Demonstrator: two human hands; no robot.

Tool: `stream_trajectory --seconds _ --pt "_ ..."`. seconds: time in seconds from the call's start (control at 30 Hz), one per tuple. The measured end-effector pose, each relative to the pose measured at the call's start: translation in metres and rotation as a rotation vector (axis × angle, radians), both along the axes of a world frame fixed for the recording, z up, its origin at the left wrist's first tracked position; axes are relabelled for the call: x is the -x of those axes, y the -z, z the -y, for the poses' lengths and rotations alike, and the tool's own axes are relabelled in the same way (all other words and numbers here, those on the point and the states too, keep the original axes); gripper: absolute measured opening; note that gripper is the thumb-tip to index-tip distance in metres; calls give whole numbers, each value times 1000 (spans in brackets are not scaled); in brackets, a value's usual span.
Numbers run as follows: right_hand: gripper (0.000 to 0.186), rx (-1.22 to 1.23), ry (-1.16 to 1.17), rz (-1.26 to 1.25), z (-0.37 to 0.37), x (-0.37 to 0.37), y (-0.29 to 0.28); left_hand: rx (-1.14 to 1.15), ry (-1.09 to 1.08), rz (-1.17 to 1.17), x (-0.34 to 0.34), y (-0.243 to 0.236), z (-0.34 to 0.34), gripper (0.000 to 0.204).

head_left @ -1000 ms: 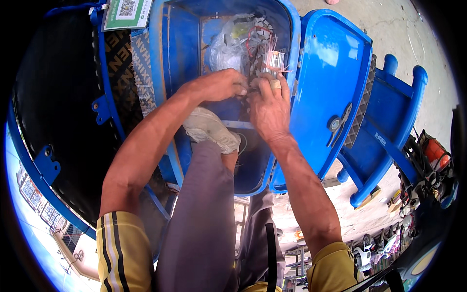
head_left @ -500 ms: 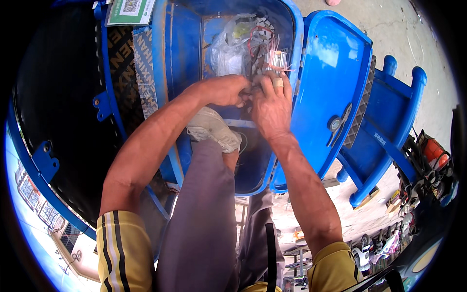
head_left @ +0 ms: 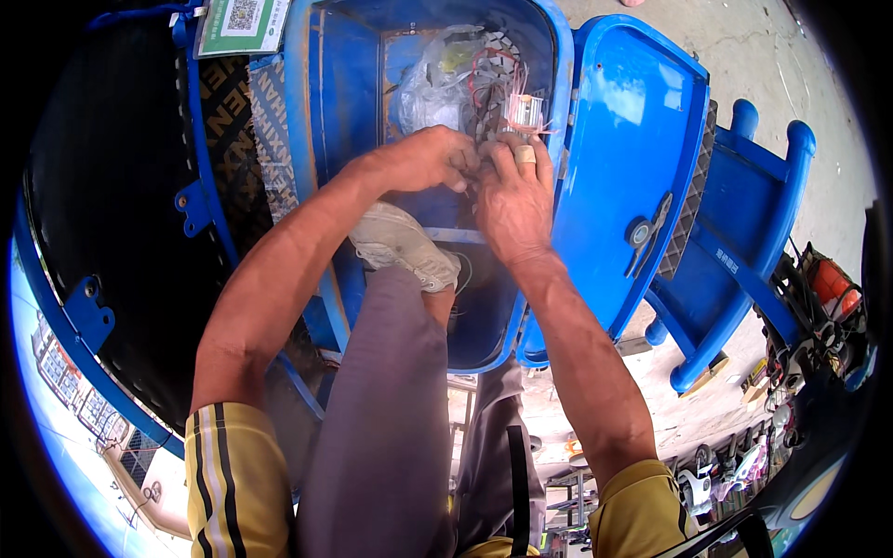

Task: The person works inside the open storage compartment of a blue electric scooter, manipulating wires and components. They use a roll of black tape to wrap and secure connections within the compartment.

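Both my hands meet inside a deep blue compartment (head_left: 346, 93). My left hand (head_left: 433, 160) comes in from the left with its fingers bent and closed, their tips against those of my right hand. My right hand (head_left: 516, 206) is closed too, thumb side toward the left; a tan band (head_left: 526, 154) wraps one finger. What they pinch is hidden between the fingertips. Just beyond my right hand lies a silver finned metal box (head_left: 526, 112) with thin pinkish wires. Red wires (head_left: 475, 78) and dark cables with white connectors run beside it. A crumpled clear plastic bag (head_left: 423, 100) sits to their left.
An open blue lid (head_left: 633, 121) with a lock stands on the right, beside a blue tubular frame (head_left: 744, 251). My shoe (head_left: 406, 245) rests in the compartment's near part, on the left. A black padded panel (head_left: 121, 186) is at left; a green-and-white card (head_left: 244, 26) hangs above.
The view has shifted slightly. My left hand has moved up a little, and its fingers are bent differently. My right hand stays against it in nearly the same place.
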State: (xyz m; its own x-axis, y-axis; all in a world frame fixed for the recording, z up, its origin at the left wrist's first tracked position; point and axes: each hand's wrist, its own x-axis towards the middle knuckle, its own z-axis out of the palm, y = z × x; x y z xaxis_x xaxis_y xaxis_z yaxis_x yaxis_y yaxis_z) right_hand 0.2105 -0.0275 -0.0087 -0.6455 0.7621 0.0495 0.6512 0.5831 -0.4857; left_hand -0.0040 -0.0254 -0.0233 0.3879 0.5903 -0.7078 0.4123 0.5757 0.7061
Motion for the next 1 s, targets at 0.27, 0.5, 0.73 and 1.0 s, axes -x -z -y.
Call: stream_trajectory --seconds 0.27,0.5,0.73,1.0 --pt "13 -12 0 -24 0 2 -1 154 -113 82 15 8 1 25" --pt "12 -9 -1 -33 1 1 0 15 110 -64 6 -2 -3 21" --pt "24 25 8 -175 -4 -13 -6 18 243 -203 -14 -24 -24 25" --pt "41 2 448 -76 15 -166 -43 -319 420 -340 -19 -29 -11 15"
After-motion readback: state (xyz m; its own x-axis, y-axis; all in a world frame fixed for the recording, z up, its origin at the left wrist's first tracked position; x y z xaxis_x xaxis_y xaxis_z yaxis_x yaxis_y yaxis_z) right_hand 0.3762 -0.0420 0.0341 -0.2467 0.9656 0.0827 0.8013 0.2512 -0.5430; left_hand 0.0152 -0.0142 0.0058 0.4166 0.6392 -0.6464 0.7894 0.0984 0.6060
